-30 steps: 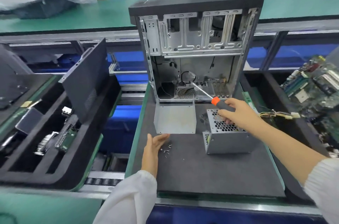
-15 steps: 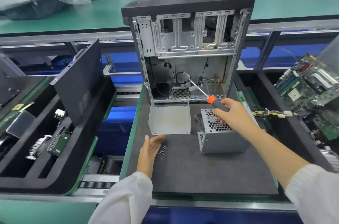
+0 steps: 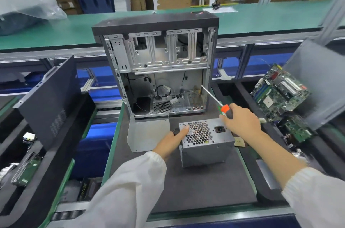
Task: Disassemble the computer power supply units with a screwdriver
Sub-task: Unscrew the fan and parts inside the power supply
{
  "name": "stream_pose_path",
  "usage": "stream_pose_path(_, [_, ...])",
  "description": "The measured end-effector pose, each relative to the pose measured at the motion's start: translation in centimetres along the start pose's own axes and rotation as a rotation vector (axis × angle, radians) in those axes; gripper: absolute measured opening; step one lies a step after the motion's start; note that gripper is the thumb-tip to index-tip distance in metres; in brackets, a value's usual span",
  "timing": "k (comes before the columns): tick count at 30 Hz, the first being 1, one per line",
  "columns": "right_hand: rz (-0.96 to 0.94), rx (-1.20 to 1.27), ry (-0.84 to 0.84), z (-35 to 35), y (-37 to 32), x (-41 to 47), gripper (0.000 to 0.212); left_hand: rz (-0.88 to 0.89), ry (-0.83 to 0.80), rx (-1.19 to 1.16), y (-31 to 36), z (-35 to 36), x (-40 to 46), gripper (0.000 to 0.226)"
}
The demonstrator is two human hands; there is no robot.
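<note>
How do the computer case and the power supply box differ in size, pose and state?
The computer case is much larger; the power supply box is small. The case stands upright and open, showing its inside; the box lies closed on the mat, with the left hand touching it. Both are grey metal.

Single head-worn wide-angle view, looking forward and down, close over dark work mat (image 3: 196,186).

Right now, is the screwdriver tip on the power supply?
No, the screwdriver in the right hand points up away from the power supply.
</note>
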State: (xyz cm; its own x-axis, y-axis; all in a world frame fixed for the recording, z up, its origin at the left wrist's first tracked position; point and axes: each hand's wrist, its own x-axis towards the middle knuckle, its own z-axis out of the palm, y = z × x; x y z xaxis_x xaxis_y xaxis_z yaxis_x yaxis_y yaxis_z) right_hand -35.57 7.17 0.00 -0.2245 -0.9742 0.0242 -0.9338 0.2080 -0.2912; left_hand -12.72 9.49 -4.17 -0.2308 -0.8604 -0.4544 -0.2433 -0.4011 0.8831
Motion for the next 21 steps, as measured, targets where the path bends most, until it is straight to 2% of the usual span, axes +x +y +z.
stream_pose_path(2, [0.032,0.099,-0.042,0.6,0.8,-0.2,0.031,-0.041,-0.036,-0.132,0.0,0.4,0.3,0.043])
stream_pose_path(5, [0.099,0.388,-0.193,1.0,1.4,0.0,0.039,-0.087,-0.068,-0.272,0.3,0.8,0.3,0.041])
stream_pose_path(9, [0.236,0.736,-0.382,1.1,1.3,0.1,0.026,-0.039,-0.025,-0.313,0.8,1.5,0.4,0.036])
stream_pose_path(13, [0.235,0.892,-0.392,1.0,1.8,-0.8,0.025,0.068,-0.01,-0.254,0.3,2.0,-0.1,0.036])
stream_pose_path(17, [0.093,1.054,-0.317,0.0,2.5,-2.0,0.008,0.247,0.013,-0.203,-0.1,2.1,-1.0,0.026])
stream_pose_path(21, [-0.053,1.109,-0.219,-0.1,3.7,-3.0,0.009,0.476,0.046,0.014,0.0,1.9,-0.8,0.029])
